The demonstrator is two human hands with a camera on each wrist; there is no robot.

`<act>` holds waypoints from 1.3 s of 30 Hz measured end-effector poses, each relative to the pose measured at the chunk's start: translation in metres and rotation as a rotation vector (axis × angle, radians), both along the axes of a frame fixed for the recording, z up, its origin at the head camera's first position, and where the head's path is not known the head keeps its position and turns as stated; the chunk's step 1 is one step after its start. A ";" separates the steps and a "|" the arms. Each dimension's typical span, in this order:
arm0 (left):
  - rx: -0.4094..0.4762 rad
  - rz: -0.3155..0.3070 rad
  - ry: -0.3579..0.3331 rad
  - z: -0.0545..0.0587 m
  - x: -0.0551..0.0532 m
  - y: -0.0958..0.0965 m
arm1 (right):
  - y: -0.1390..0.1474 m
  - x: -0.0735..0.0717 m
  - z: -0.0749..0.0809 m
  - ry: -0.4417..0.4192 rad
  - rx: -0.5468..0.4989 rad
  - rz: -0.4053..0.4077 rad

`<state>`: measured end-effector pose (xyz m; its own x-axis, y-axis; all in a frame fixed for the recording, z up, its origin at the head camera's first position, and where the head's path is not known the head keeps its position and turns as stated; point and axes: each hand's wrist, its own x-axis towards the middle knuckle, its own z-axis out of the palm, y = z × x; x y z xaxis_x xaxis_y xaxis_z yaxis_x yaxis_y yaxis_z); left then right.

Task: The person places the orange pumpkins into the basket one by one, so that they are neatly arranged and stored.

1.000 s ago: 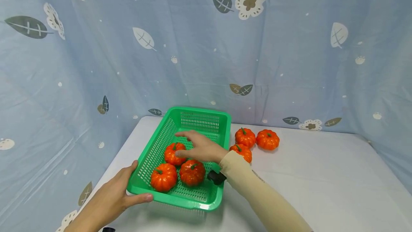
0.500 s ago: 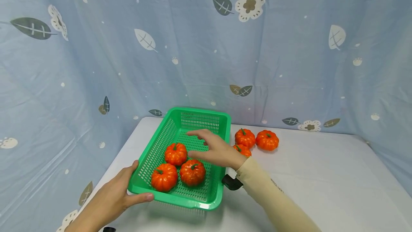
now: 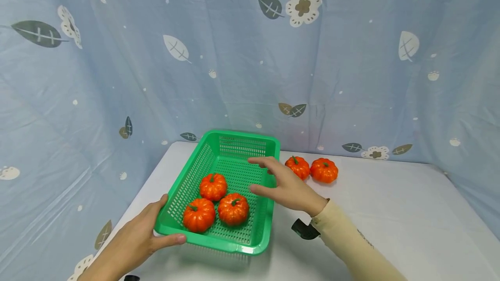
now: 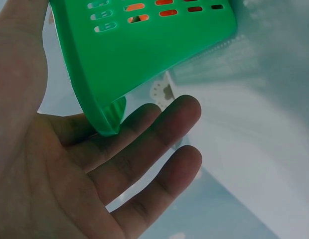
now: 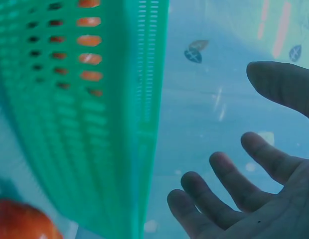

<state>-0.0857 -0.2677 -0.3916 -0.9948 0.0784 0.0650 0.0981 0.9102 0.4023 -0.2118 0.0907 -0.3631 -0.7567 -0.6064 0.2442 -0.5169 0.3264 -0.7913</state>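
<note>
A green perforated plastic basket point(image 3: 218, 245) stands at the left of the table with three orange pumpkins in it: one at the back point(image 3: 213, 187), one at front left point(image 3: 199, 215) and one at front right point(image 3: 233, 210). My left hand point(image 3: 134, 234) holds its near left corner, thumb along the front rim and fingers at the left side. In the left wrist view, several fingers point(image 4: 167, 127) stretch out below the rim. With thumb and fingers spread, my right hand point(image 3: 291, 187) hovers over the basket's right rim and holds nothing.
Beyond my right hand, a pumpkin point(image 3: 298, 167) and another pumpkin point(image 3: 324, 170) sit on the white tabletop point(image 3: 383, 207), right of the basket. A patterned blue curtain point(image 3: 234, 55) hangs behind and to the left. Black wrist gear point(image 3: 305, 230) shows under my right wrist.
My right hand has moved right, from above the pumpkins in the basket to its right rim. It now covers a third pumpkin outside. My left hand and the basket have stayed put.
</note>
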 end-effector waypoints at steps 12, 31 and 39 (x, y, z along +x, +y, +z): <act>0.004 0.006 -0.057 0.000 -0.001 -0.001 | 0.048 0.001 -0.015 0.095 -0.004 -0.086; -0.005 0.008 -0.046 -0.001 0.000 -0.003 | 0.086 -0.003 -0.055 0.157 0.100 -0.227; 0.013 0.018 -0.058 0.000 -0.002 0.000 | 0.083 -0.007 -0.072 0.121 0.145 -0.291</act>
<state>-0.0880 -0.2679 -0.3919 -0.9981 0.0603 0.0084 0.0582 0.9062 0.4189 -0.2191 0.1740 -0.4346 -0.8736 -0.4046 0.2703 -0.4734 0.5782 -0.6645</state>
